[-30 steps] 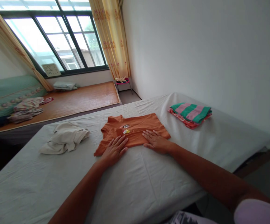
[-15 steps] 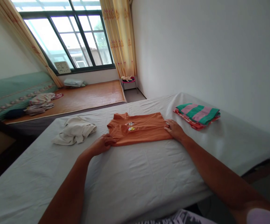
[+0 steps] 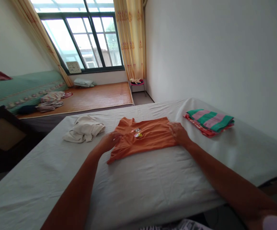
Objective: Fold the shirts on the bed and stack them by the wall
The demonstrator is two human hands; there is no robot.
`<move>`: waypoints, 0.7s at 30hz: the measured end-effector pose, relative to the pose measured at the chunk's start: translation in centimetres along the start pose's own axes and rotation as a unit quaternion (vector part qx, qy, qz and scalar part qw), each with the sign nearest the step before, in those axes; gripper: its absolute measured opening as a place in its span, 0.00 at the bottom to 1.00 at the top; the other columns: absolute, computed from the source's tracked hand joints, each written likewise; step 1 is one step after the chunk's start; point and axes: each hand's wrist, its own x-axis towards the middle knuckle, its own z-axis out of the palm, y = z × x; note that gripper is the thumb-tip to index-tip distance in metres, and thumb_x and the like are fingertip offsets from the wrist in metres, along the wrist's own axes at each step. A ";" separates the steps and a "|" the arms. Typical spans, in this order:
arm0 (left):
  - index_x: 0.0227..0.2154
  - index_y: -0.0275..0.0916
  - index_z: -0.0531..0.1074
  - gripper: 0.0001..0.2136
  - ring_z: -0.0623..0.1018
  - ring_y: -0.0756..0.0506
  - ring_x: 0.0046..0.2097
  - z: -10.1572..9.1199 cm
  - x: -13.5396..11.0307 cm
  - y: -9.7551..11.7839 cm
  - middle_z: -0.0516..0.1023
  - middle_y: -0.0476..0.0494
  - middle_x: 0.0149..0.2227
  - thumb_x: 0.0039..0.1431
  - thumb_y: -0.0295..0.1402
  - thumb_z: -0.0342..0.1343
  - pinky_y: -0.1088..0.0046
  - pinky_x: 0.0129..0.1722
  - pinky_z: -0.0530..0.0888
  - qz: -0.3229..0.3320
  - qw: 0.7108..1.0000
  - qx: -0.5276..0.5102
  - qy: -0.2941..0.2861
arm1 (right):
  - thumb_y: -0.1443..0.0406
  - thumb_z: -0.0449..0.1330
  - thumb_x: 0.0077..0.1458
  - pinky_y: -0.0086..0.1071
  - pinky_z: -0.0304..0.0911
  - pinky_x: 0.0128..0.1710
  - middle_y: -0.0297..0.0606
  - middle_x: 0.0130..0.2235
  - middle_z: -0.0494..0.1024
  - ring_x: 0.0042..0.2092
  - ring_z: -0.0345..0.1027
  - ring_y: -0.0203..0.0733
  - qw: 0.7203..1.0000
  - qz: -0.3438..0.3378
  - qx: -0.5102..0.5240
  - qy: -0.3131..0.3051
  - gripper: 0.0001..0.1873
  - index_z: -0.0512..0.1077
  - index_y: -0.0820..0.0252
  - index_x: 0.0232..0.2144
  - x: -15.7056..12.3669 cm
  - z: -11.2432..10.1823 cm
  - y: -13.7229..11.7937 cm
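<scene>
An orange T-shirt (image 3: 150, 135) with small cartoon prints on its chest lies spread on a white-sheeted bed (image 3: 138, 185), its neck end to the left. My left hand (image 3: 109, 141) is closed on the cloth by the collar, fingertips pinched together. At the other end, my right hand (image 3: 179, 133) grips the hem, its fingers bent over the edge. The near sleeve sticks out toward me, below my left hand. Part of the collar is hidden behind my left fingers.
A crumpled off-white garment (image 3: 84, 129) lies left of the T-shirt. To the right rests a folded stack with a green-and-pink striped piece (image 3: 211, 119) over a red one (image 3: 200, 129). Beyond are a mat-covered platform (image 3: 100, 94), a pink stool (image 3: 137, 83) and a wall (image 3: 212, 54).
My left hand has moved from the near shoulder edge up to the collar. The near sleeve now spreads out toward me. My right hand stays at the hem. The view has shifted slightly left.
</scene>
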 end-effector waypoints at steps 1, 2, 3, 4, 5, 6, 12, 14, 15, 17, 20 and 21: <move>0.48 0.40 0.76 0.19 0.75 0.42 0.51 1.3 0.6 0.1 0.77 0.41 0.50 0.62 0.41 0.45 0.66 0.54 0.69 0.013 1.000 0.017 0.023 | 0.65 0.44 0.63 0.44 0.54 0.61 0.45 0.56 0.72 0.58 0.62 0.46 0.999 -0.039 0.006 -0.037 0.22 0.69 0.62 0.54 0.3 0.2 -1.8; 0.51 0.40 0.73 0.20 0.72 0.42 0.55 2.6 1.1 0.3 0.74 0.40 0.54 0.63 0.40 0.44 0.65 0.57 0.66 0.031 0.999 0.029 0.032 | 0.63 0.44 0.64 0.43 0.52 0.62 0.44 0.57 0.70 0.60 0.61 0.45 0.992 -0.088 0.016 -0.090 0.23 0.68 0.62 0.56 0.6 0.6 -3.7; 0.55 0.38 0.69 0.22 0.69 0.42 0.59 3.8 1.6 0.4 0.70 0.39 0.58 0.64 0.40 0.42 0.64 0.59 0.64 0.046 0.998 0.039 0.031 | 0.61 0.43 0.65 0.42 0.51 0.63 0.43 0.59 0.68 0.61 0.59 0.44 0.982 -0.127 0.023 -0.141 0.24 0.66 0.62 0.57 0.9 1.1 -5.5; 0.59 0.37 0.65 0.24 0.66 0.41 0.61 4.9 2.0 0.6 0.66 0.38 0.61 0.65 0.41 0.42 0.63 0.61 0.61 0.056 0.997 0.051 0.025 | 0.60 0.42 0.65 0.41 0.49 0.63 0.44 0.61 0.66 0.63 0.57 0.44 0.971 -0.153 0.030 -0.182 0.25 0.64 0.62 0.59 1.2 1.7 -7.2; 0.62 0.36 0.61 0.26 0.63 0.41 0.63 5.8 2.2 0.6 0.62 0.37 0.64 0.65 0.42 0.41 0.61 0.62 0.59 0.055 0.996 0.066 0.018 | 0.57 0.43 0.65 0.41 0.48 0.64 0.44 0.63 0.63 0.64 0.54 0.45 0.961 -0.168 0.036 -0.217 0.27 0.62 0.63 0.61 1.7 2.3 -8.5; 0.63 0.36 0.57 0.27 0.61 0.40 0.65 6.5 2.4 0.5 0.60 0.37 0.65 0.65 0.44 0.41 0.59 0.63 0.58 0.046 0.996 0.080 0.011 | 0.55 0.43 0.65 0.41 0.46 0.64 0.43 0.64 0.60 0.65 0.51 0.45 0.954 -0.171 0.041 -0.243 0.29 0.60 0.62 0.63 2.1 2.9 -9.4; 0.62 0.44 0.61 0.25 0.55 0.40 0.67 6.3 1.6 -3.1 0.57 0.42 0.66 0.67 0.46 0.37 0.54 0.64 0.53 -0.068 0.985 0.158 0.015 | 0.51 0.38 0.65 0.42 0.38 0.66 0.41 0.67 0.52 0.68 0.42 0.42 0.963 -0.061 0.000 -0.261 0.32 0.53 0.59 0.65 5.8 5.4 -4.0; 0.61 0.44 0.62 0.24 0.56 0.39 0.67 5.6 1.2 -4.5 0.57 0.41 0.66 0.66 0.45 0.39 0.54 0.63 0.55 -0.108 0.978 0.174 0.043 | 0.50 0.38 0.64 0.46 0.36 0.66 0.41 0.68 0.49 0.69 0.39 0.44 0.969 0.014 -0.046 -0.243 0.33 0.52 0.58 0.66 6.5 5.7 -0.6; 0.60 0.44 0.63 0.23 0.58 0.40 0.66 5.2 1.1 -5.1 0.58 0.42 0.66 0.66 0.45 0.40 0.55 0.62 0.56 -0.119 0.976 0.176 0.057 | 0.51 0.38 0.65 0.47 0.36 0.66 0.41 0.68 0.49 0.69 0.38 0.44 0.968 0.050 -0.064 -0.235 0.33 0.51 0.58 0.66 6.6 5.8 0.9; 0.56 0.44 0.67 0.22 0.64 0.42 0.63 4.5 1.2 -6.0 0.64 0.42 0.63 0.66 0.43 0.39 0.60 0.61 0.59 -0.125 0.975 0.168 0.080 | 0.52 0.37 0.65 0.47 0.38 0.66 0.42 0.68 0.48 0.69 0.37 0.45 0.968 0.099 -0.086 -0.216 0.33 0.51 0.60 0.66 6.6 6.2 2.9; 0.49 0.42 0.73 0.21 0.71 0.42 0.56 3.3 2.4 -6.7 0.73 0.42 0.55 0.66 0.41 0.38 0.65 0.55 0.65 -0.142 0.972 0.150 0.114 | 0.52 0.38 0.65 0.46 0.39 0.65 0.44 0.68 0.50 0.69 0.38 0.44 0.973 0.109 -0.092 -0.180 0.32 0.53 0.61 0.65 6.2 6.8 4.1; 0.49 0.41 0.73 0.20 0.72 0.41 0.55 2.8 3.1 -6.9 0.74 0.41 0.54 0.66 0.41 0.39 0.65 0.54 0.66 -0.154 0.969 0.147 0.125 | 0.52 0.38 0.65 0.45 0.39 0.65 0.43 0.67 0.52 0.69 0.38 0.44 0.976 0.104 -0.091 -0.169 0.32 0.54 0.61 0.65 6.1 7.0 4.3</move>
